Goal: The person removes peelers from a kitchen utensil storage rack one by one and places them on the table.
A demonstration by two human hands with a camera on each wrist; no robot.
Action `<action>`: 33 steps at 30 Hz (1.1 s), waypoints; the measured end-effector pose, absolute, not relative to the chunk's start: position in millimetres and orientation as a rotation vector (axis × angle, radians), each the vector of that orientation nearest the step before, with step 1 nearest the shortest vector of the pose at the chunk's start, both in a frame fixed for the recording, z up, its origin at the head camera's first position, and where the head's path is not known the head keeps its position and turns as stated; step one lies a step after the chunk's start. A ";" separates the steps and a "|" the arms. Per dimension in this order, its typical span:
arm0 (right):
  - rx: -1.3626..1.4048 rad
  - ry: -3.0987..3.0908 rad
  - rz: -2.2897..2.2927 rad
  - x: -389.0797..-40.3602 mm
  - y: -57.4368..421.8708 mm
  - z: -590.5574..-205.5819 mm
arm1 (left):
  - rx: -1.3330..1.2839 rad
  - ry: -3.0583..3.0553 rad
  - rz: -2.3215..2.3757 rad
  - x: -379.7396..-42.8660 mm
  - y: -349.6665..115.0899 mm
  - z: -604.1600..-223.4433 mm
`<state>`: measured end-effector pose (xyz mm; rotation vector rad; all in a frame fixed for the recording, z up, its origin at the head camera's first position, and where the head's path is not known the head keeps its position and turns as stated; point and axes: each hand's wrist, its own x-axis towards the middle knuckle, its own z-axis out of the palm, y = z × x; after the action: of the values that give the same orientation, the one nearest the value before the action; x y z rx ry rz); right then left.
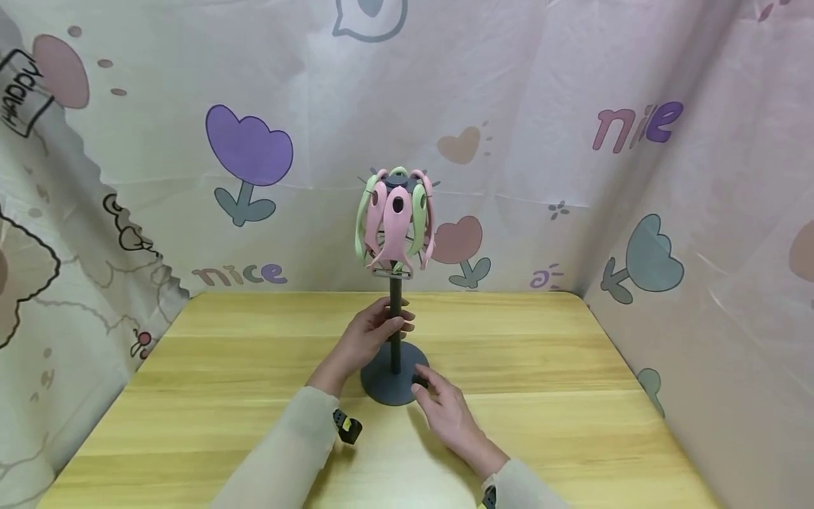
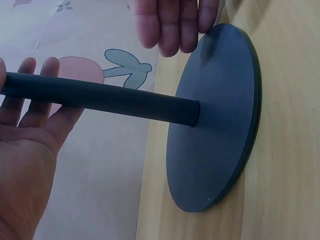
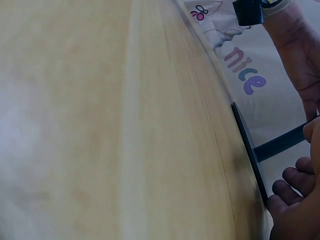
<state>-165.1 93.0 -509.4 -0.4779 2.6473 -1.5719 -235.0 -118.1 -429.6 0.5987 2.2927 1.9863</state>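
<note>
A dark display stand (image 1: 396, 357) rises from a flat round base (image 1: 381, 389) on the table. Its top bears a rack hung with pink fish-shaped pieces (image 1: 395, 230) and light green ones (image 1: 360, 226), each with a hole near its upper end. My left hand (image 1: 367, 332) holds the pole (image 2: 125, 100) about midway, thumb in front and fingers passing behind. Beside the base's right edge is my right hand (image 1: 448, 413), its thumb and fingers apart. The left wrist view shows the right hand's fingers (image 2: 168, 25) nearly straight at the base's rim.
The wooden table (image 1: 254, 367) reaches back to a patterned cloth (image 1: 509, 92) with flowers and lettering. More cloth hangs along the left and right sides. A black strap with a small device (image 1: 347, 428) sits on the left wrist.
</note>
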 end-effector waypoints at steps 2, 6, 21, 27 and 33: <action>-0.477 2.653 -1.576 -164.5 91.8 -509.7 | 0.591 2.269 1.994 -235.3 -119.0 -429.6; -0.452 2.642 -1.603 -163.1 89.8 -510.1 | 0.558 2.249 1.985 -234.1 -120.1 -429.4; -0.522 2.606 -1.684 -163.9 90.9 -506.1 | 0.567 2.265 1.995 -234.3 -119.2 -428.2; -0.510 2.591 -1.716 -164.3 90.6 -505.6 | 0.594 2.253 1.987 -238.4 -118.5 -428.7; -0.504 2.597 -1.693 -163.5 89.8 -505.7 | 0.607 2.241 1.977 -240.7 -118.8 -428.9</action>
<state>-163.5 89.8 -505.7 -0.5042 2.5973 -1.6934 -240.7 -118.8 -428.9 0.6068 2.2408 1.9770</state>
